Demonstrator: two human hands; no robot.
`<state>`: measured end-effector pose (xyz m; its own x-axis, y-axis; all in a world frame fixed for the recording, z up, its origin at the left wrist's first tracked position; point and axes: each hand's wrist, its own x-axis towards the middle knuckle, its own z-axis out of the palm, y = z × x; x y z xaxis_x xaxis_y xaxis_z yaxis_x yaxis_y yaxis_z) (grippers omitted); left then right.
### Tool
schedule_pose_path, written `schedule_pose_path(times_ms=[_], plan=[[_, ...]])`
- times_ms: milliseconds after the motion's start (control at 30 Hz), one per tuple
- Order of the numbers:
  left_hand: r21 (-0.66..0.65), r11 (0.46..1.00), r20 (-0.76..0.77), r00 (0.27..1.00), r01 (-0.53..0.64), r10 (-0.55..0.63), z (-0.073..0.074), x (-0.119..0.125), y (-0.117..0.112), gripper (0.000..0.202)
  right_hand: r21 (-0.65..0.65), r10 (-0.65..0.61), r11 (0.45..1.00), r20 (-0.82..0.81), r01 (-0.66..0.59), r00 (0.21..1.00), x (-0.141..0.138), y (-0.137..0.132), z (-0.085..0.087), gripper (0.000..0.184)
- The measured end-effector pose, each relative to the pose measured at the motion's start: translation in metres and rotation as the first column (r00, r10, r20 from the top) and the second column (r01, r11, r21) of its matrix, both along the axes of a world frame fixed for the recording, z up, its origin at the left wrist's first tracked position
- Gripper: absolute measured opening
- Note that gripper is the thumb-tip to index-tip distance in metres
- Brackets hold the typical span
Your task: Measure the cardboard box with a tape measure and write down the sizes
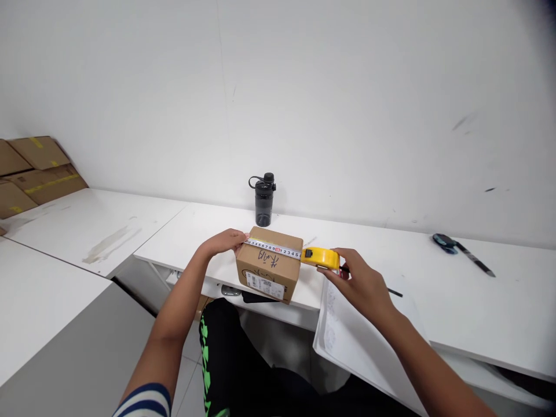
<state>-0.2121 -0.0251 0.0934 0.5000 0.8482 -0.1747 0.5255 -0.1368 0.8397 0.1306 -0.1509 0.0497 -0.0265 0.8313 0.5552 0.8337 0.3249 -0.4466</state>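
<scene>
A small brown cardboard box (pixel 264 269) sits near the table's front edge, with a printed label and dark handwriting on it. The white blade of a tape measure (pixel 326 258) is stretched across the box from left to right, numbers facing up. At the box's left edge, my left hand (pixel 223 243) pinches the blade's end against the corner. My right hand (pixel 362 286) grips the yellow case just off the box's right edge. A thin black pen (pixel 394 292) passes behind my right hand; whether my fingers also hold it I cannot tell.
A dark water bottle (pixel 263 205) stands behind the box by the wall. White papers (pixel 356 341) overhang the front edge at right. Farther right lies a dark-handled tool with a blade-like end (pixel 471 256). Cardboard boxes (pixel 41 168) are stacked at far left.
</scene>
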Motion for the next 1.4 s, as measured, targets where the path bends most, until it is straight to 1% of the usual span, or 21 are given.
schedule_pose_path(times_ms=[67,167,233,267,300,333,367,433,500,567,633,700,800,900,967,1033,1100,1200,1300,1333,1400], plan=[[0.044,0.999,-0.037,0.999,-0.010,0.011,0.012,0.000,0.002,0.053,0.047,-0.004,0.999,0.035,0.003,0.999,-0.005,-0.008,0.001,0.044],[0.184,0.981,-0.048,0.996,-0.065,0.075,0.034,0.007,0.006,0.049,0.223,0.039,0.972,0.131,-0.067,0.991,-0.032,-0.033,0.003,0.044],[0.261,0.962,-0.067,0.992,-0.084,0.104,0.050,0.020,0.011,0.047,0.349,0.081,0.925,0.213,-0.153,0.974,-0.063,-0.054,0.004,0.039],[0.294,0.953,-0.089,0.991,-0.073,0.103,0.056,0.028,0.014,0.046,0.415,0.097,0.887,0.259,-0.202,0.961,-0.081,-0.064,0.005,0.037],[0.321,0.946,-0.117,0.989,-0.048,0.090,0.061,0.038,0.018,0.046,0.441,0.124,0.861,0.299,-0.253,0.946,-0.099,-0.072,0.006,0.034],[0.340,0.940,-0.153,0.986,-0.006,0.062,0.064,0.049,0.022,0.045,0.440,0.146,0.855,0.302,-0.274,0.942,-0.117,-0.077,0.007,0.033],[0.352,0.935,-0.192,0.981,0.047,0.023,0.064,0.060,0.026,0.044,0.430,0.145,0.866,0.270,-0.254,0.952,-0.134,-0.081,0.008,0.030],[0.352,0.924,-0.263,0.963,0.150,-0.056,0.058,0.081,0.034,0.042,0.400,0.106,0.900,0.188,-0.174,0.977,-0.162,-0.080,0.010,0.029],[0.341,0.920,-0.290,0.953,0.192,-0.091,0.044,0.098,0.040,0.041,0.342,0.045,0.936,0.134,-0.089,0.990,-0.180,-0.071,0.013,0.031],[0.311,0.930,-0.259,0.959,0.196,-0.115,0.029,0.108,0.042,0.041,0.279,-0.001,0.960,0.127,-0.034,0.992,-0.188,-0.058,0.015,0.034],[0.283,0.940,-0.210,0.968,0.193,-0.136,0.017,0.112,0.040,0.040,0.234,-0.021,0.972,0.110,-0.006,0.994,-0.188,-0.044,0.016,0.037],[0.285,0.940,-0.187,0.973,0.186,-0.136,0.010,0.111,0.036,0.040,0.206,-0.019,0.978,0.063,0.005,0.998,-0.184,-0.034,0.015,0.039],[0.318,0.932,-0.175,0.977,0.172,-0.121,0.007,0.108,0.033,0.041,0.210,0.007,0.978,0.004,-0.008,1.000,-0.178,-0.029,0.012,0.039],[0.332,0.929,-0.154,0.981,0.162,-0.116,0.005,0.107,0.032,0.042,0.253,-0.001,0.967,-0.018,0.005,1.000,-0.175,-0.033,0.008,0.038],[0.345,0.928,-0.140,0.986,0.137,-0.094,0.005,0.108,0.031,0.042,0.250,-0.013,0.968,-0.025,0.019,1.000,-0.172,-0.036,0.007,0.040],[0.375,0.922,-0.110,0.992,0.094,-0.056,0.010,0.108,0.027,0.041,0.211,-0.031,0.977,-0.027,0.036,0.999,-0.167,-0.038,0.006,0.043],[0.433,0.901,-0.040,0.999,0.025,-0.009,0.021,0.107,0.018,0.040,0.206,-0.045,0.977,-0.047,0.054,0.998,-0.158,-0.039,0.006,0.044],[0.511,0.854,0.119,0.992,-0.095,0.038,0.045,0.107,-0.006,0.037,0.314,-0.033,0.947,-0.099,0.063,0.995,-0.138,-0.038,0.004,0.040],[0.503,0.851,0.218,0.975,-0.154,0.047,0.063,0.108,-0.035,0.037,0.474,-0.013,0.878,-0.107,0.062,0.994,-0.114,-0.036,0.001,0.044],[0.480,0.864,0.225,0.973,-0.154,0.048,0.064,0.109,-0.044,0.037,0.532,-0.015,0.844,-0.106,0.070,0.994,-0.106,-0.036,-0.001,0.048],[0.411,0.904,0.204,0.978,-0.114,0.031,0.061,0.109,-0.059,0.038,0.621,-0.034,0.777,-0.112,0.097,0.993,-0.092,-0.035,-0.007,0.055]])
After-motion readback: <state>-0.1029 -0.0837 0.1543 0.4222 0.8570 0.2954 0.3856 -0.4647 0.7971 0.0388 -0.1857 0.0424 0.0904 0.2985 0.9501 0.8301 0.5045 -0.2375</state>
